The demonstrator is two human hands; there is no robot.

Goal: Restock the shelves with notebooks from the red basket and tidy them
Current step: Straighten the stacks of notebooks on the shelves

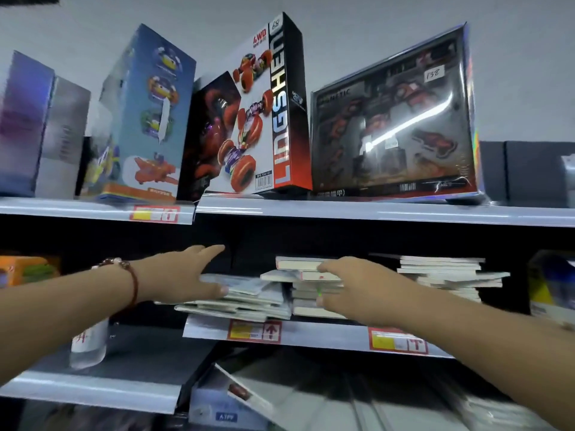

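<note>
Notebooks sit in three piles on the middle shelf (311, 335): left hand (183, 272), fingers straight, rests on the left pile (242, 301); right hand (351, 287) grips the middle pile (308, 284); at three o'clock, a third pile (448, 275); at twelve, toy boxes (392, 119)

Left hand (183, 272) on low notebook stack (239, 301), right hand (348, 290) gripping taller stack (311, 287)

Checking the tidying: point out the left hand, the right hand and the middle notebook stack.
left hand (186, 272), head view, back of the hand.
right hand (351, 286), head view, back of the hand.
middle notebook stack (306, 293), head view, front edges.
</note>
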